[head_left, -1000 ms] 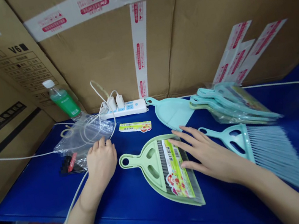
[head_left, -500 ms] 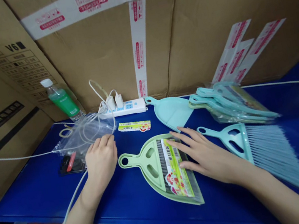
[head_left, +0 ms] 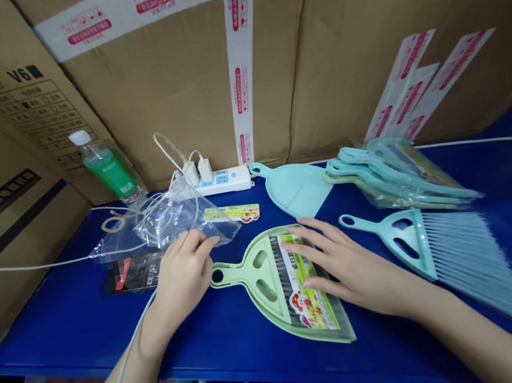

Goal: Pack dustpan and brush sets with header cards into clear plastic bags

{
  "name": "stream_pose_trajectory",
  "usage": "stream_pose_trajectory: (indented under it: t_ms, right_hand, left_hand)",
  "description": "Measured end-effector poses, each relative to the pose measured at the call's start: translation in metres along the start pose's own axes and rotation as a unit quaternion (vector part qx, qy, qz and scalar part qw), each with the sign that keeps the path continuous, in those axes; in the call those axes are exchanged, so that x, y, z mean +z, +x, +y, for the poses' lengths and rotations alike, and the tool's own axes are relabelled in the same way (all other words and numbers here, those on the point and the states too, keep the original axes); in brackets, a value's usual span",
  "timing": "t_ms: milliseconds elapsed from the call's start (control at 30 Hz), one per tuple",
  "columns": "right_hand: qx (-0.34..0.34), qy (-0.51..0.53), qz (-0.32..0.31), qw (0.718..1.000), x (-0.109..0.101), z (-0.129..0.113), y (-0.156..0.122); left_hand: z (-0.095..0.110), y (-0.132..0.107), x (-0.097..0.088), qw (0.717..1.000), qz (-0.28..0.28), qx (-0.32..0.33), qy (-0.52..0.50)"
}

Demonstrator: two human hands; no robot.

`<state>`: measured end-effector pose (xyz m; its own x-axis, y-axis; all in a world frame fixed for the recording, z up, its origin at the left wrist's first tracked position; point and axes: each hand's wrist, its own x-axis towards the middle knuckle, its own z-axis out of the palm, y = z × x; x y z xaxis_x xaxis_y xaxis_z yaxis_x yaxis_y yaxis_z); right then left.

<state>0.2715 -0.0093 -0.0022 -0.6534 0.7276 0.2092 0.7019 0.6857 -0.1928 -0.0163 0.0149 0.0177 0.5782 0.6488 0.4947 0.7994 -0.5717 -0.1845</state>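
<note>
My left hand [head_left: 185,270] is curled with one finger reaching right, at the near edge of a clear plastic bag [head_left: 166,217]; its palm side and the exact grip are hidden. Just right of it is the handle end of a light green dustpan [head_left: 261,309] with a matching brush [head_left: 265,276] nested in it. A printed yellow-green label [head_left: 312,300] lies across the dark bristles. My right hand [head_left: 341,255] rests with spread fingers on the label and upper edge of this set. Beside my right forearm lies a loose light blue brush [head_left: 414,243].
Behind stand a light blue dustpan [head_left: 297,184], a bagged stack of dustpan sets [head_left: 406,175], and a white power strip [head_left: 229,180] with plugs. A loose label [head_left: 240,213], a bottle [head_left: 108,168], and a black-and-red item [head_left: 141,271] lie around. A white cable crosses my left forearm. Cardboard boxes [head_left: 198,89] wall the back.
The clear bag has shifted and spread right, over part of the loose label. My left hand has moved slightly right, and the green set has slid a little right under my right hand.
</note>
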Motion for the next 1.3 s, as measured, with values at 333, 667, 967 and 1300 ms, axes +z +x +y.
stream_pose_trajectory:
  t_ms: [333, 667, 967, 1300]
  right_hand:
    - [-0.007, 0.041, 0.018, 0.999, 0.010, -0.042, 0.026]
    - [0.009, -0.053, -0.011, 0.998, 0.019, -0.054, 0.047]
    - [-0.009, -0.141, 0.014, 0.990, 0.015, -0.042, 0.021]
    - [0.002, -0.184, 0.020, 0.983, -0.003, -0.017, 0.005]
  left_hand:
    - [0.001, -0.001, -0.001, 0.999, -0.012, -0.020, -0.043]
    - [0.000, -0.002, -0.002, 0.996, -0.048, -0.062, -0.040]
    - [0.000, -0.004, -0.002, 0.995, -0.066, -0.017, -0.069]
    - [0.008, -0.006, -0.013, 0.980, -0.116, 0.115, -0.111]
